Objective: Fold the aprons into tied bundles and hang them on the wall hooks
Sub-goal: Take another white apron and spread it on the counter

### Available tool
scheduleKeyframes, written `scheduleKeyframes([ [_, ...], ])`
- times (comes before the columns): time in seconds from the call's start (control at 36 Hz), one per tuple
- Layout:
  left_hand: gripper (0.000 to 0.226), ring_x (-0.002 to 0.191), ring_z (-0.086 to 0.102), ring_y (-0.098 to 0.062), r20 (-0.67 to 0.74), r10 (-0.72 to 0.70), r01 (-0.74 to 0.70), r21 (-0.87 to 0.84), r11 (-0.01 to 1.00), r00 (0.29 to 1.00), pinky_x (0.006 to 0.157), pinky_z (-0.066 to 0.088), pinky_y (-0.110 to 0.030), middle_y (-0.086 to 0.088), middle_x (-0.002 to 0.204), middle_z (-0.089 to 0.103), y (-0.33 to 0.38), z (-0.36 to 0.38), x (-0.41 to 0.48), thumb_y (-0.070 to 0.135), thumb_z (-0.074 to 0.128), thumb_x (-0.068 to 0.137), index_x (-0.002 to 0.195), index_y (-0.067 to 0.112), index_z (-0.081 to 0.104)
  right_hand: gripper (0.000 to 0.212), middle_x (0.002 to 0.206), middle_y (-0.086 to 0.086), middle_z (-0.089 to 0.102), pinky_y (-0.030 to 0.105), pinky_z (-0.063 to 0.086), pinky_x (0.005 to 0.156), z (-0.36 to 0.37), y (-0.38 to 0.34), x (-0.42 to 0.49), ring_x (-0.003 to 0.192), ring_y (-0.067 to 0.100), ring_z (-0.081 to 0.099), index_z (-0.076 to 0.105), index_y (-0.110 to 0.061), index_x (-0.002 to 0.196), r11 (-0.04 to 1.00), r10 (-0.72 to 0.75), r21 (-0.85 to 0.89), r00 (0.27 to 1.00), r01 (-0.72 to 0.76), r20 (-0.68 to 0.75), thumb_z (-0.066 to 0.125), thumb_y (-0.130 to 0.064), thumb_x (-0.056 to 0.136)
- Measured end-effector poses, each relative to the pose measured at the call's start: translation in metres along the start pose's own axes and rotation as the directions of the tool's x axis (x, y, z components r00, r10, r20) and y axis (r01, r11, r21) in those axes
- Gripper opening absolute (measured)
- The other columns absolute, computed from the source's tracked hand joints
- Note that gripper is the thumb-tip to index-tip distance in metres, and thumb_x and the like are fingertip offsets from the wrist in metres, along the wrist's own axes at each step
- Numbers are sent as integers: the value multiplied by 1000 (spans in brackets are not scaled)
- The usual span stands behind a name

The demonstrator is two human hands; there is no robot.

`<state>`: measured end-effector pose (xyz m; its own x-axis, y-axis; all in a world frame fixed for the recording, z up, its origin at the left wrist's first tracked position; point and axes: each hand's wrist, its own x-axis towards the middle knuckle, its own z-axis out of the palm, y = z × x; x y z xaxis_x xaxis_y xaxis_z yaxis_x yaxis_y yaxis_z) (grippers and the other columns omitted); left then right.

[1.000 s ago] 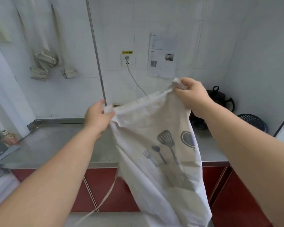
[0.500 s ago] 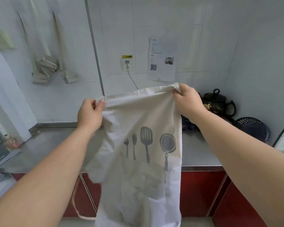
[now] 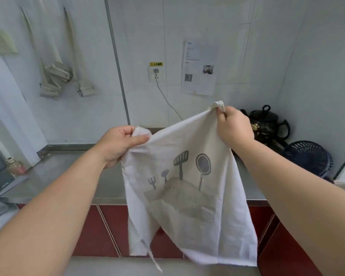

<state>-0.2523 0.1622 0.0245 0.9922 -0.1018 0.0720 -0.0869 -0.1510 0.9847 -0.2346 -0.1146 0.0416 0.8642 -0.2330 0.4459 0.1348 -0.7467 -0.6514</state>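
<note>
The off-white cloth apron printed with grey utensils (image 3: pixel 187 196) hangs spread in the air above the steel counter (image 3: pixel 68 176). The left hand (image 3: pixel 118 144) and right hand (image 3: pixel 234 126) each pinch one top corner. Judged stage: squaring up before the first fold; next, bring the corners together evenly, well short of the tied cream bundles hung on the wall (image 3: pixel 58 78).

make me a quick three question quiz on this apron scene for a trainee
1. True or false: the white cloth apron with grey utensil print is already tied into a bundle.
2. The left hand and the right hand each pinch an apron corner. Which corner is higher in view? A) left B) right C) level
3. What stands on the grey steel counter directly behind the right hand?
Key: 1 false; 2 B; 3 a black handled teapot.
</note>
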Motion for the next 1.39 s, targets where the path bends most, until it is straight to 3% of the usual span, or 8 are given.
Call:
scheduleKeyframes([
  [0.14,9,69,62,-16,-164,67,-56,66,996,984,70,52,-28,-2,76,71,-2,-4,8,1,66,82,84,10,66,37,80,11,57,35,35,62,-5,8,-2,77,33,49,45,-10,83,973,-55,-227,996,37,-76,29,-38,101],
  [0.22,24,64,44,-24,-451,466,-103,625,774,761,58,26,-32,-4,66,50,-4,-1,16,21,68,84,70,10,51,26,81,17,61,32,30,56,-4,7,-8,67,33,47,42,-12,84,902,-127,-422,990,88,-65,32,-29,102],
  [0.31,27,68,38,-28,-418,668,-117,790,602,615,59,13,-28,-15,76,45,-1,14,10,20,60,90,75,7,43,21,95,16,63,31,32,63,-3,-5,-7,80,34,56,54,-11,103,862,-22,-506,1000,27,16,35,-18,100],
  [0.53,20,63,62,-28,-477,412,-18,636,771,776,57,46,-35,-15,72,65,4,21,12,27,42,97,85,11,39,22,79,9,53,39,49,65,2,-12,1,75,29,53,52,-6,88,991,112,61,988,-119,103,33,-12,95],
  [0.67,16,69,66,-14,-556,245,-137,229,964,794,59,54,-24,-6,81,66,9,19,25,13,41,96,85,23,46,37,72,11,54,45,55,71,5,-14,5,65,25,51,59,6,102,832,217,479,958,-281,186,29,3,81],
  [0.86,11,89,65,-16,-575,226,-278,-2,961,786,80,54,-31,-2,97,67,9,15,58,20,50,92,85,29,51,23,81,1,57,36,43,69,18,-8,19,73,18,47,58,-13,81,817,159,550,984,-177,80,36,-9,89],
  [1.0,8,94,63,-15,-529,213,-296,-75,952,821,88,53,-37,2,102,66,-1,13,88,22,47,95,100,25,53,30,81,5,45,29,31,64,34,1,32,71,16,37,53,6,104,877,62,471,994,-96,87,36,-17,95],
  [1.39,9,86,58,-7,-399,100,-140,-70,988,911,79,45,-28,9,91,60,-92,-6,282,25,49,96,99,31,55,43,77,-4,47,24,33,56,177,57,171,66,14,44,40,-13,140,975,141,146,972,-170,187,27,-23,100],
])
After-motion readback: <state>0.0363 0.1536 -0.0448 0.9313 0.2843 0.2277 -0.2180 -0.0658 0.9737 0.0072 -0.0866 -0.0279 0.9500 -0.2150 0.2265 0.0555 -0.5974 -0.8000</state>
